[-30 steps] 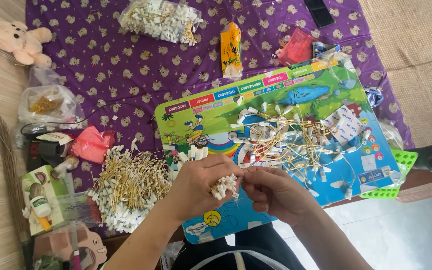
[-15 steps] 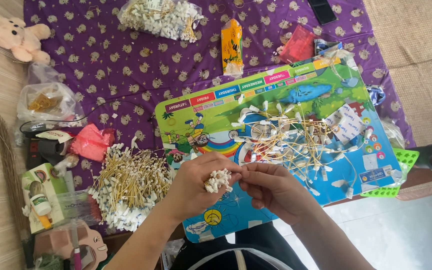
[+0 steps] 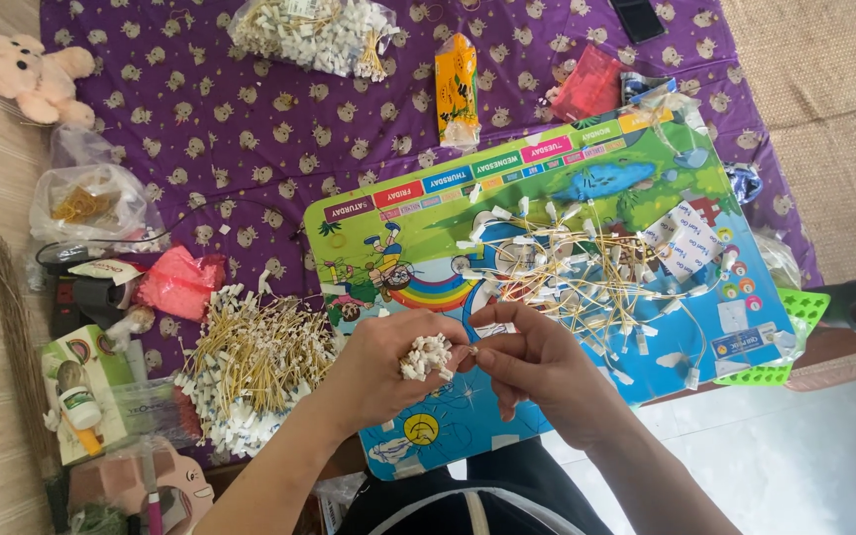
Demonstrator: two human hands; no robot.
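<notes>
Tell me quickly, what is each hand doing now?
Left hand: closed, holding a bunch of small white pieces.
Right hand: fingers pinched at one piece beside the bunch.

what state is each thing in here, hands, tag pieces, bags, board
left hand: closed around a bunch of small white pieces
right hand: pinching at that bunch
colourful board: flat, strewn with loose corded tags
tag pile: heaped beside the board
clear bag: full of tags, lying flat
plush toy: lying on its side

Colours, patterns
Purple cloth (image 3: 250, 129) w/ pale motifs; rainbow-print green/blue board (image 3: 567, 198); white clips (image 3: 426, 357) in left hand (image 3: 388, 369); yellow-white tag pile (image 3: 255, 362); pink teddy (image 3: 27, 74).
</notes>
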